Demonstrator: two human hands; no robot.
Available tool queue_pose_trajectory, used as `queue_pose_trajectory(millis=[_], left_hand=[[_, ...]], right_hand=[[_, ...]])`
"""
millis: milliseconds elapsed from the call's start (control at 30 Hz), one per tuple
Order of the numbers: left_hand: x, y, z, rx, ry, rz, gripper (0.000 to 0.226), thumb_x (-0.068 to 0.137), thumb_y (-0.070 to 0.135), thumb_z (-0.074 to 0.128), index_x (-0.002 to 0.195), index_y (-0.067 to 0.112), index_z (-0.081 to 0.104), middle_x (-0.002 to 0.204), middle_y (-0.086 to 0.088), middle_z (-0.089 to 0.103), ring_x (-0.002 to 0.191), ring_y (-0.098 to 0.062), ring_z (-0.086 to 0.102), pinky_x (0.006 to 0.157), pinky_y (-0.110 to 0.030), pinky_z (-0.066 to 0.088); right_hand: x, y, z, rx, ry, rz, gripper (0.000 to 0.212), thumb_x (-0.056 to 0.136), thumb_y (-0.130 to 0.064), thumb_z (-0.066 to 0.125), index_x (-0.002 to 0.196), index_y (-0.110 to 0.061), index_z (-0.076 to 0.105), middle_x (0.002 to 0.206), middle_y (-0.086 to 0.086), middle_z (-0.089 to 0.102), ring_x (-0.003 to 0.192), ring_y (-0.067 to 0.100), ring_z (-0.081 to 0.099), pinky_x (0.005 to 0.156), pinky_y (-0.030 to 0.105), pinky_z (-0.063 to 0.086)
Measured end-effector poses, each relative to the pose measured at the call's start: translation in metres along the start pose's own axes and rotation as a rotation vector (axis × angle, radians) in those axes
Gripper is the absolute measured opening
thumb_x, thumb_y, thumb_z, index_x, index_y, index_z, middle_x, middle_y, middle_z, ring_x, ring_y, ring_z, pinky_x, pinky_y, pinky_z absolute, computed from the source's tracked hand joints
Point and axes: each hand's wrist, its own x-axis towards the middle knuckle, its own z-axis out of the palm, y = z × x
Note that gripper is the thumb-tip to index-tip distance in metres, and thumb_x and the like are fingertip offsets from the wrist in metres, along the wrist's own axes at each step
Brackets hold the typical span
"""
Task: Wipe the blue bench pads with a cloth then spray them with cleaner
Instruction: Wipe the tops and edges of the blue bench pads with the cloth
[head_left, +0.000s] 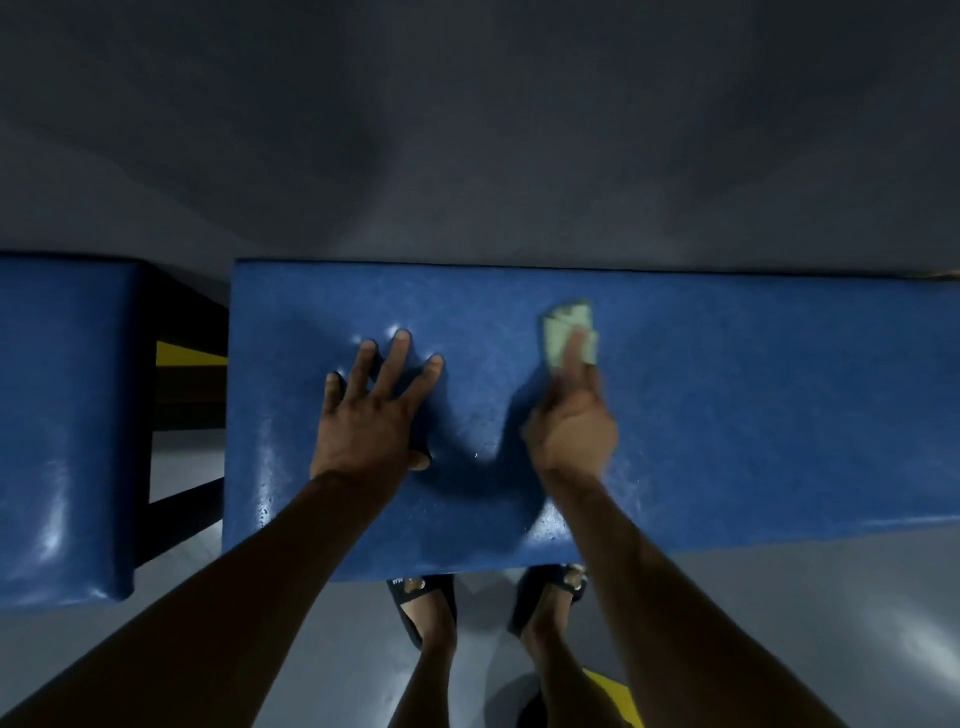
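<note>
Blue vinyl bench pad (675, 415) dimples softly under the spread, flat left hand (371, 415), while the right hand (571, 421) presses a limp, folded pale-green cloth (566, 325) near its middle, probably best pinned under flat fingers.

Both forearms are bare from the elbows down, with no sleeves, watch or rings showing on the left hand (363, 415) or the right hand (571, 421). Lower down, bare shins end in black slide sandals (550, 592), each strap carrying a small gold emblem.
</note>
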Motion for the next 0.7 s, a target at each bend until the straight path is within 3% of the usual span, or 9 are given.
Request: queue_pose_trajectory(millis=[100,200,267,367,533,600,700], left_hand=[[-0.001,-0.001,-0.001,-0.009,0.014,-0.003,0.117,0.073,0.053,0.077,0.152,0.047,-0.008,0.162,0.008,-0.025,0.151,-0.03,-0.013,0.121,-0.054,0.01],[-0.002,0.001,-0.004,-0.013,0.0,-0.004,0.116,0.074,0.054,0.077,0.152,0.047,-0.009,0.162,0.008,-0.026,0.151,-0.028,-0.015,0.122,-0.053,0.009],[-0.004,0.002,-0.005,-0.008,-0.001,-0.001,0.115,0.075,0.054,0.076,0.152,0.046,-0.009,0.162,0.008,-0.026,0.151,-0.029,-0.015,0.122,-0.053,0.008],[-0.005,0.001,-0.003,-0.021,0.013,0.006,0.115,0.074,0.053,0.077,0.153,0.046,-0.007,0.163,0.007,-0.023,0.151,-0.028,-0.014,0.122,-0.053,0.008],[-0.006,-0.003,-0.001,-0.026,0.036,0.011,0.117,0.07,0.056,0.079,0.153,0.046,-0.003,0.164,0.009,-0.018,0.152,-0.026,-0.011,0.122,-0.053,0.011],[-0.006,-0.001,-0.003,-0.02,0.018,0.013,0.116,0.07,0.055,0.079,0.154,0.046,-0.001,0.165,0.009,-0.016,0.152,-0.026,-0.009,0.121,-0.054,0.013],[-0.008,0.001,-0.005,-0.048,0.015,-0.003,0.113,0.07,0.053,0.08,0.154,0.044,0.005,0.166,0.008,-0.009,0.153,-0.026,-0.005,0.121,-0.054,0.017]], right_hand=[[-0.012,-0.016,-0.002,-0.118,-0.193,-0.384,0.069,0.096,-0.028,0.046,0.159,-0.031,0.019,0.146,0.003,0.05,0.084,0.032,0.069,0.07,0.04,0.055],[0.001,0.03,-0.028,-0.218,-0.186,-0.613,0.063,0.093,-0.039,0.038,0.156,-0.031,0.032,0.139,0.002,0.057,0.072,0.03,0.068,0.058,0.034,0.053],[0.015,0.078,-0.046,-0.25,-0.165,-0.507,0.067,0.09,-0.044,0.031,0.157,-0.034,0.028,0.135,0.005,0.058,0.074,0.036,0.067,0.058,0.038,0.053],[0.026,0.135,-0.072,-0.177,-0.067,-0.165,0.064,0.095,-0.045,0.027,0.158,-0.032,0.025,0.124,0.014,0.057,0.085,0.042,0.063,0.065,0.04,0.046],[-0.011,0.103,-0.042,-0.019,0.039,0.202,0.06,0.103,-0.034,0.04,0.159,-0.032,0.019,0.151,0.008,0.048,0.099,0.041,0.066,0.074,0.037,0.046],[-0.044,0.064,-0.017,0.052,0.041,0.069,0.059,0.101,-0.035,0.041,0.158,-0.026,0.026,0.145,0.008,0.055,0.084,0.039,0.068,0.065,0.038,0.051],[-0.087,0.035,0.004,-0.083,-0.064,-0.342,0.062,0.094,-0.029,0.051,0.154,-0.018,0.034,0.124,0.005,0.065,0.062,0.025,0.066,0.048,0.032,0.052]])
